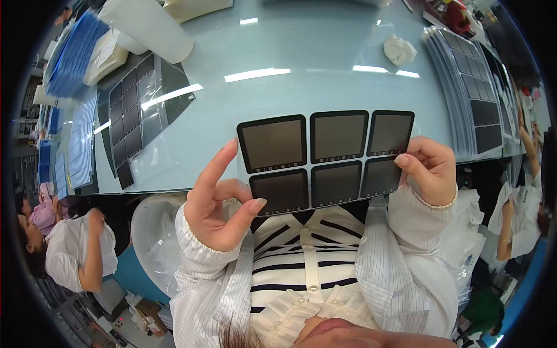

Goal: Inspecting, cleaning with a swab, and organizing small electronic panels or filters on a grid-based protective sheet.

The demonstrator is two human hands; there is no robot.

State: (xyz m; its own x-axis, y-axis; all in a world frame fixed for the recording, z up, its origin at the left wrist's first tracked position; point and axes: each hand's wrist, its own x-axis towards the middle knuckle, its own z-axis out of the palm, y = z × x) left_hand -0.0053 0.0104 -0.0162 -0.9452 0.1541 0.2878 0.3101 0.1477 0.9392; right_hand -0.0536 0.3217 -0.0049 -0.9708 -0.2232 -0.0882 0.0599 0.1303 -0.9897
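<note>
Between my hands is a clear sheet with several black-framed dark panels (339,137) set in two rows. It is raised in front of me at the table's near edge. My left hand (217,211) grips its left end, thumb at the lower left panel and index finger stretched up along the side. At the right end, my right hand (430,169) pinches the sheet, with the thumb on its front and the other fingers curled behind. Part of the lower right panel lies under that thumb.
A stack of similar panel sheets (464,87) stands at the table's right. On the left lie loose panel sheets (129,110), a white cylinder (152,29) and a blue stack (75,55). A crumpled white wad (399,50) rests far right. Below left is a plastic-lined bin (152,232); people sit both sides.
</note>
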